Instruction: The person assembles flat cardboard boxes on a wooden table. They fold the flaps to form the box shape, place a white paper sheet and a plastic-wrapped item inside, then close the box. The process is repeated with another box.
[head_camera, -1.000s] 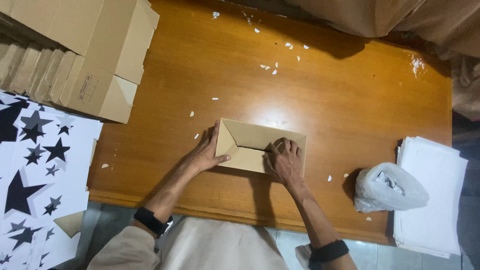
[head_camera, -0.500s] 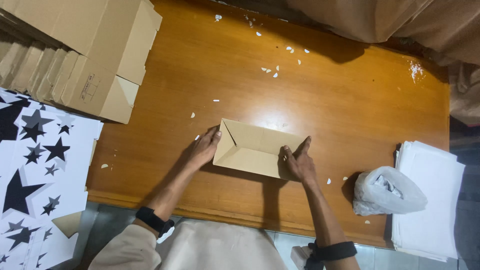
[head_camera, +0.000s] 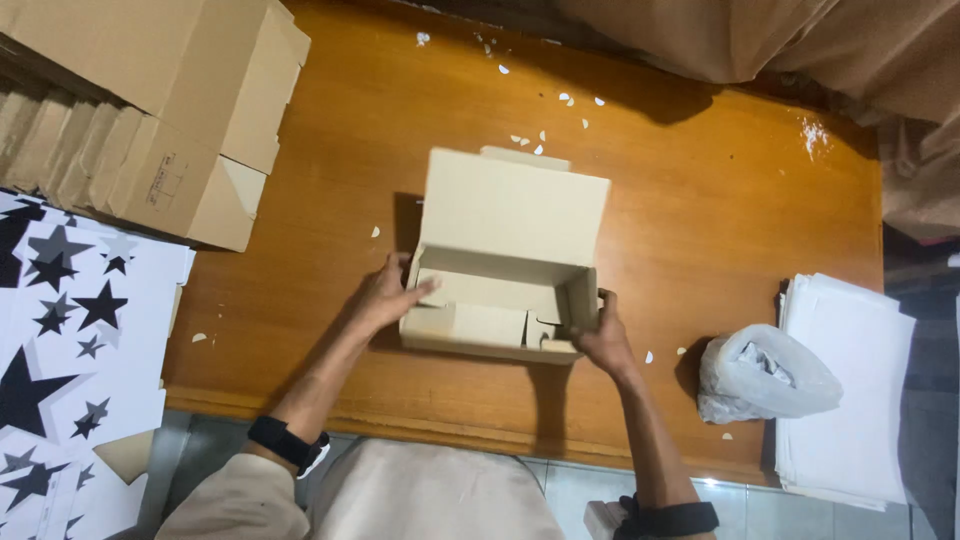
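Midway through folding, a cardboard box (head_camera: 505, 265) sits near the counter (head_camera: 720, 200) front edge, lid upright. Its left wall is pressed by the flat left hand (head_camera: 385, 295); its right corner is pinched by the right hand (head_camera: 600, 335). Inner flaps likely need tucking next.

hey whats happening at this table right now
A person is folding a small cardboard box on a wooden table. The left hand presses against the box's left end and the right hand grips its near right corner. The box stands open with its lid flap tilted back, and its inner flaps lie partly folded inside. Finished cardboard boxes are stacked at the far left, a crumpled plastic bag lies beside a stack of white sheets on the right, and star-printed sheets sit at the left.
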